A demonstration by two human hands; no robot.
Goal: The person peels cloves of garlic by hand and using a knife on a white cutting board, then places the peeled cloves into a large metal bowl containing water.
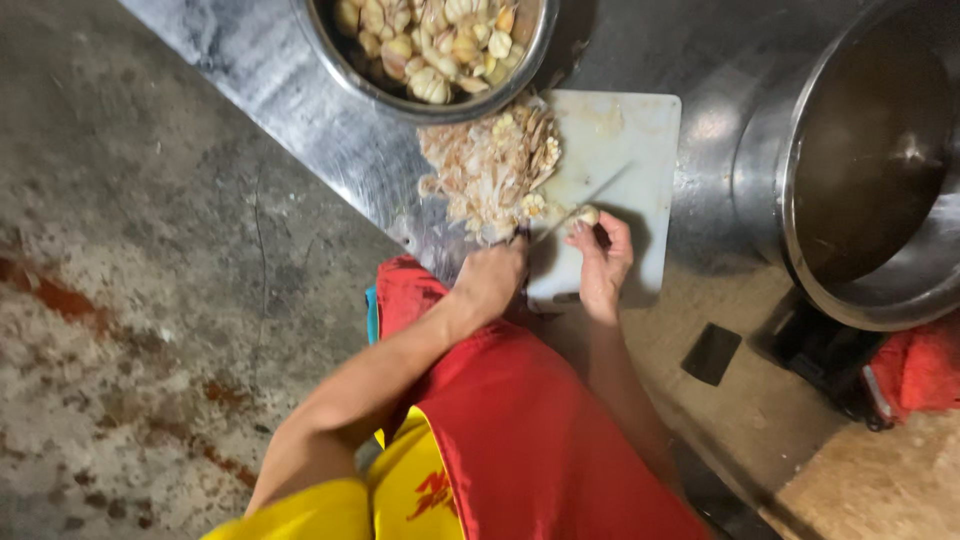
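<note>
With a heap of peelings [490, 165] already on the cutting board [630, 140] and the bowl of garlic [435, 45] still full, the left hand [490, 280] has its fingers wrapped round the knife [580, 205] while the right hand [603, 262] has its fingers pinching a clove [586, 214].

a worn grey concrete floor [150, 250] with rusty red stains fills the view from seven to eleven o'clock. a scuffed steel table [330, 140] runs diagonally from twelve toward four o'clock. the light is dim and warm, glinting off the metal.

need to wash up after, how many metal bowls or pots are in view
2: a steel bowl of garlic cloves at top centre, cut off by the frame, and a large pot at right, also partly out of view.
</note>
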